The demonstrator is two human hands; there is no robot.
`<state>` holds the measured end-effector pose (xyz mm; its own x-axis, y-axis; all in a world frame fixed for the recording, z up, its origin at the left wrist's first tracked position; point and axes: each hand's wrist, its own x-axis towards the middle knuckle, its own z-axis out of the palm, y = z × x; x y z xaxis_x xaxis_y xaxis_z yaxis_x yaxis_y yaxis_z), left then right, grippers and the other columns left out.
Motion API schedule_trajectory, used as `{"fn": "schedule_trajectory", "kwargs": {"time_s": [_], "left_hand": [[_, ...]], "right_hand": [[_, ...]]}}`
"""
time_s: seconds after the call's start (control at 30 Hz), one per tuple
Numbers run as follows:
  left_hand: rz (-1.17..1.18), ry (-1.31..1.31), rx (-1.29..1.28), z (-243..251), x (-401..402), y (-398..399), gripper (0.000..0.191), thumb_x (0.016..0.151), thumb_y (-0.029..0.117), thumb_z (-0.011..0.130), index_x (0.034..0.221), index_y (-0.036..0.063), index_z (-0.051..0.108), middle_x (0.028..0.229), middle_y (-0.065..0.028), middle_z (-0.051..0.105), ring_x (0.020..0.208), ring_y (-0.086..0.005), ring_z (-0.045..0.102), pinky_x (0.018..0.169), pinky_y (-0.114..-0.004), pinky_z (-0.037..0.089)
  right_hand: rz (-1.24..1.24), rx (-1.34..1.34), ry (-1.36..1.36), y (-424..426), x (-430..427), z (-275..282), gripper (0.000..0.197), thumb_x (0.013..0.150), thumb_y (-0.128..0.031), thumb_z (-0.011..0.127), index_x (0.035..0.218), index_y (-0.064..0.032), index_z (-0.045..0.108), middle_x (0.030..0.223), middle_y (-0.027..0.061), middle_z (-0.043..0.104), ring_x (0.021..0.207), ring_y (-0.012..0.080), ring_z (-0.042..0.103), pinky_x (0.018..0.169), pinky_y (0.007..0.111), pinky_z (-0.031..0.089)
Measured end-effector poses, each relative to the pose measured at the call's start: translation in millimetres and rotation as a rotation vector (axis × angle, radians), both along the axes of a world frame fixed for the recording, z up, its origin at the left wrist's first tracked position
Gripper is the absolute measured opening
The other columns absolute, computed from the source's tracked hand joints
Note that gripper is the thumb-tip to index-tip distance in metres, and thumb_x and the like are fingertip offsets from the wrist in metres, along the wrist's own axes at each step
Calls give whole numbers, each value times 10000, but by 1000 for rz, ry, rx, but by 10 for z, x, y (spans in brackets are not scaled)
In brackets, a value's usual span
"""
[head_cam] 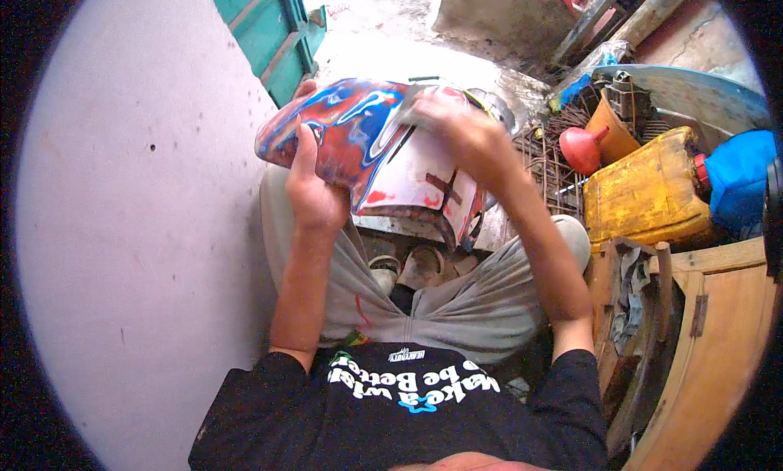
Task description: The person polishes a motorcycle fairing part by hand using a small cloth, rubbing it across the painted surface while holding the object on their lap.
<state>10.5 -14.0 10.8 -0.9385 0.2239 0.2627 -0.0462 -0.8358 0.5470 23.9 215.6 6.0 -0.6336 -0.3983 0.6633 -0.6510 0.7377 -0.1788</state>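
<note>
A curved vehicle body panel, likely from a motorcycle, is held above my knees. Blue, red and white paint layers show in worn swirls on its left part; the nearer part is white with red and dark patches. My left hand grips the left end, thumb on top and fingers behind the far edge. Over the panel's upper right, my right hand is blurred, fingers bent down against the surface. Under its fingertips lies a thin grey sheet, seemingly sandpaper, also blurred.
A pale wall rises close on my left, beyond it a green door. To the right are a yellow jerrycan, a red funnel, rusty metal bars and a wooden cabinet. My sandals are below.
</note>
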Motion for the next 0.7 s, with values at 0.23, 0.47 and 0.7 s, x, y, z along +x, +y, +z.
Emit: {"fn": "schedule_trajectory", "kwargs": {"time_s": [0.23,0.47,0.7], "left_hand": [[24,0,-16,5,14,27,523,1104,339,420,1560,118,290,1484,-182,492,1369,-328,511,1149,-506,420],[38,-5,-57,-56,-34,-19,587,1089,424,411,1580,135,267,1522,-186,465,1398,-346,474,1166,-516,383],[66,30,-104,-120,-69,-36,633,1077,473,413,1600,170,228,1560,-201,437,1443,-374,418,1196,-546,323]], "right_hand": [[-61,41,20,165,-137,-26,526,804,-195,701,1315,-92,629,1293,136,686,1129,244,705,942,393,588],[197,48,-6,-334,227,59,436,859,-54,634,1295,-45,643,1299,172,682,1205,284,672,1034,405,541],[242,93,90,-456,287,71,405,889,-143,616,1286,-68,641,1247,139,714,1147,238,703,1001,396,559]]}}
